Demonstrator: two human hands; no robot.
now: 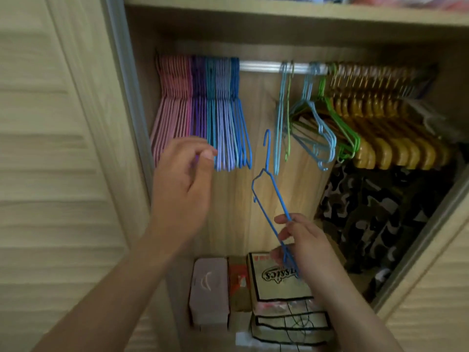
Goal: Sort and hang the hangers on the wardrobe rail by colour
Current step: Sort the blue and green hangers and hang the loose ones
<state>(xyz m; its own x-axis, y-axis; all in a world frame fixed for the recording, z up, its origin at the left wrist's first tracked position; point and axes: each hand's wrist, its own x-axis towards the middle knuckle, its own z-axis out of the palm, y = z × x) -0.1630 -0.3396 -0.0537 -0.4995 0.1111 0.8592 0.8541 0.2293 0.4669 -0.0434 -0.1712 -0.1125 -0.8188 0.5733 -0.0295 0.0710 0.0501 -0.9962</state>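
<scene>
A silver wardrobe rail [261, 66] runs across the open wardrobe. At its left end hang sorted bunches: pink hangers [172, 102], purple hangers [199, 97], then blue hangers [228, 110]. My right hand [302, 240] pinches a loose blue hanger [272, 184] by its lower end, hook up, below the rail's bare stretch. My left hand [182, 174] is raised at the bottom of the blue bunch, fingertips pinched at its lower ends. Further right hang unsorted light blue hangers [312, 123], green hangers [340, 118] and many wooden hangers [385, 128].
Below the rail lie a pink box [209, 290], printed cardboard boxes [281, 280] and camouflage fabric [380, 212]. Sliding louvred doors [50, 148] frame the opening on both sides. A shelf [279, 11] sits above the rail.
</scene>
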